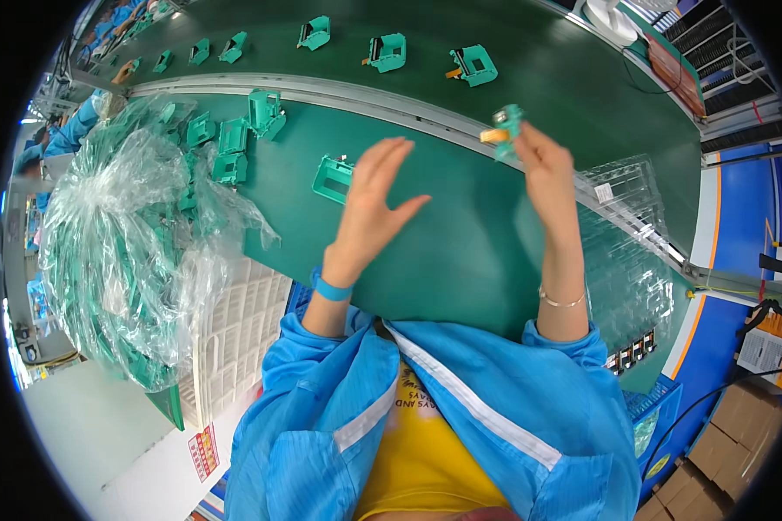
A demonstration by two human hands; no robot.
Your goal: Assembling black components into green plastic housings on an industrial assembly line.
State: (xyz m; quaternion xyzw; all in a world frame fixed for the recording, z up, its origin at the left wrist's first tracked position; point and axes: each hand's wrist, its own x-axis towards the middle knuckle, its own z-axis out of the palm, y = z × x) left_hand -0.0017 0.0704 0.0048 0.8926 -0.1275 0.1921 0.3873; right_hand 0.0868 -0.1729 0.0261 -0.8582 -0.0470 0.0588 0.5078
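Pinched in the fingers of my right hand (pixel 547 169) is a small green plastic housing (pixel 511 120) with an orange ribbon-like tab; it is held up near the metal rail, above the green worktop. My left hand (pixel 372 193) holds nothing, its thumb spread away from the extended fingers. Just beside it a green rectangular plastic frame (pixel 328 181) lies on the worktop, partly hidden behind that hand. A few more green housings (pixel 265 113) stand together farther left, at the mouth of a clear plastic bag (pixel 117 226) filled with green parts.
Beyond the metal rail (pixel 321 85), several green housings (pixel 389 52) sit spaced along a dark green belt (pixel 530 52). Clear plastic trays (pixel 626 252) lie to my right, close to my forearm. A white slotted crate (pixel 235 334) is under the bag. Cardboard boxes (pixel 747 425) stand lower right.
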